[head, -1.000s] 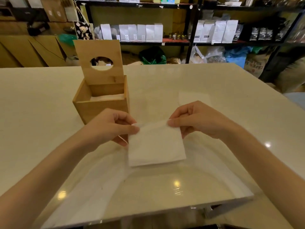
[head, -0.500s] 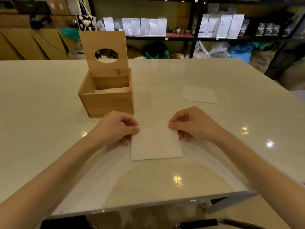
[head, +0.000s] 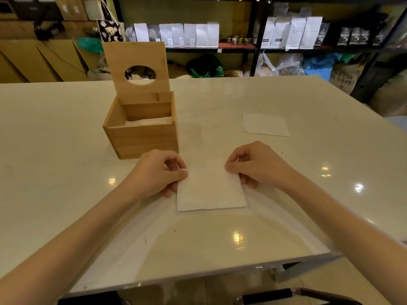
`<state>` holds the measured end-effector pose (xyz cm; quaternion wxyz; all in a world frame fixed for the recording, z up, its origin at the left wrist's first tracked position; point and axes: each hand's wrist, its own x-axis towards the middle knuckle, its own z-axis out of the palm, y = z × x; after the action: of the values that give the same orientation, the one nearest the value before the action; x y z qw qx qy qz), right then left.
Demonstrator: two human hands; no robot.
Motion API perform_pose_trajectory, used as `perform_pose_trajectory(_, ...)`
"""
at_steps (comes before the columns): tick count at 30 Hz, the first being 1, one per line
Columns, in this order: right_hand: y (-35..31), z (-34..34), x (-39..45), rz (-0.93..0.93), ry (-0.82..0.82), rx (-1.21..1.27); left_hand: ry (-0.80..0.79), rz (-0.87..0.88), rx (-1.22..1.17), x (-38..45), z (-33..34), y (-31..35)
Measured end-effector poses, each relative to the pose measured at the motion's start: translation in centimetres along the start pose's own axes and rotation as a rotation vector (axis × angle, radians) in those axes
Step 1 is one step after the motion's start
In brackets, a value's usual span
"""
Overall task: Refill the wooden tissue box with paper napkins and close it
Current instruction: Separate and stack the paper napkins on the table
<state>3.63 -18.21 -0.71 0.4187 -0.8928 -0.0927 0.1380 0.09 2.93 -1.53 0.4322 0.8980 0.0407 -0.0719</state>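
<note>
It looked like a shop's stockroom: black metal shelving [head: 255, 36] held rows of white pouches [head: 293, 33] and dark coffee bags [head: 352, 36], with flattened cardboard boxes [head: 44, 60] and a printed sack [head: 343, 78] behind the white table [head: 66, 133].

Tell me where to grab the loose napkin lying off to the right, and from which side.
Take the spare napkin by its near edge, coming from above with the right hand. It lies flat on the table, apart from everything else, so only a pinched edge or corner gives a hold.
</note>
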Motion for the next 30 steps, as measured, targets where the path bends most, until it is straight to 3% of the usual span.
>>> perform_pose_trajectory(2, 0.1, 0.2, 0.1, -0.024, 0.017, -0.07, 0.041, 0.039, 0.034, -0.1, 0.1, 0.0)
perform_pose_trajectory(5, 0.3, 0.4, 0.1, -0.063, 0.069, -0.2, 0.113, 0.188, 0.32, -0.4, 0.2, 0.2)
perform_pose_trajectory(10, 0.6, 0.5, -0.5, -0.09, 0.148, -0.264, 0.095, 0.29, 0.572, -0.4, 0.4, 0.8)
perform_pose_trajectory(15, 0.9, 0.3, -1.7, -0.122, 0.187, -0.316, 0.185, 0.393, 0.668, -0.7, 0.7, 2.2)
perform_pose_trajectory(22, 2.2, -2.0, -2.5, -0.16, 0.217, -0.532, 0.151, 0.57, 0.807, 2.6, 3.1, 5.5)
perform_pose_trajectory(25, 3.1, -4.2, -1.4, -0.131, 0.241, -0.544, 0.128, 0.602, 0.874, 5.5, 4.6, 6.8)
perform_pose_trajectory(30, 5.1, -8.7, 2.3, -0.097, 0.307, -0.63, 0.22, 0.607, 0.94, 11.0, 6.6, 9.4)
